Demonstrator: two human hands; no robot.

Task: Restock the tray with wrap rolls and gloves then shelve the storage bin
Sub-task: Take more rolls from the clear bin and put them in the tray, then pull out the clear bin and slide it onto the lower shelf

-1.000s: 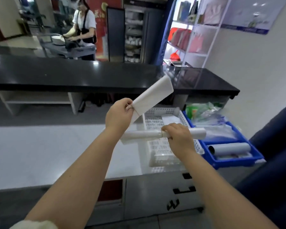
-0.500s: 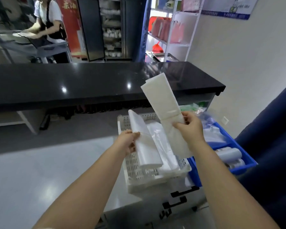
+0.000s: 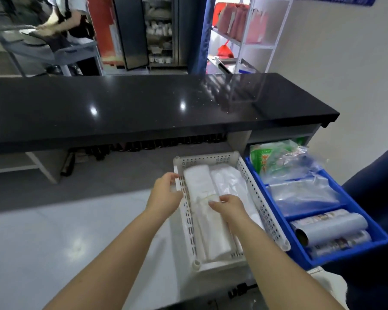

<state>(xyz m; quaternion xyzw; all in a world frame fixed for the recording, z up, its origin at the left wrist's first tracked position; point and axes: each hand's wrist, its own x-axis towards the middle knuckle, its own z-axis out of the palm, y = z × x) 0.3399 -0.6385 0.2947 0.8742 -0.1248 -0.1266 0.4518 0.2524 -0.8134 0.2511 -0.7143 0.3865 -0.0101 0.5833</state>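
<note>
Two white packs lie lengthwise, side by side, in the tray (image 3: 253,189), which stands on the grey counter (image 3: 54,231). Inside the tray the right hand (image 3: 227,206) pinches the left pack (image 3: 197,182) at its middle, and the right pack (image 3: 229,184) lies against it. At the tray's left wall the left hand (image 3: 166,194) has its fingers loosely curled by the rim; blur hides whether they grasp it. Just right of the tray stands the bin (image 3: 345,257), with rolls (image 3: 329,229) at its near end and clear bags (image 3: 300,193) beyond.

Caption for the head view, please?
Left hand at the rim of the white perforated plastic tray, right hand on a white folded pack inside, blue plastic storage bin alongside.
</note>
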